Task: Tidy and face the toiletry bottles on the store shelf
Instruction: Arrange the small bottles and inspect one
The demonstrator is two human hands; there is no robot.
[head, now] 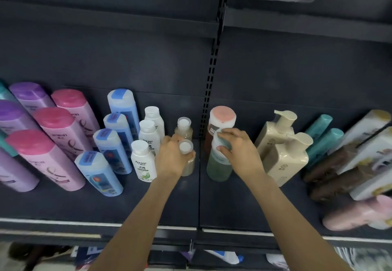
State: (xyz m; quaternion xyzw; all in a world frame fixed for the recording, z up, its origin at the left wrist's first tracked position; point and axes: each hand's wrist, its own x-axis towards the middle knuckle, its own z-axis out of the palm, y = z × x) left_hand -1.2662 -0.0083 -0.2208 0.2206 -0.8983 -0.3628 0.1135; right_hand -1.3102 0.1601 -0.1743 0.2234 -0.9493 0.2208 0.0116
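Dark grey metal store shelf (53, 207) with dark back panel, left hand (172, 157) gripping small beige clear-capped bottle (187, 162) near shelf middle, right hand (237, 150) holding green translucent bottle (218, 169) just beside, slotted upright post (212, 69) behind.

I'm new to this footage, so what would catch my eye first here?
Two hands at the shelf's middle: the left hand grips a small beige bottle, the right hand holds a green bottle. At far left, rows of pink-capped bottles and blue bottles stand out against the dark shelf.
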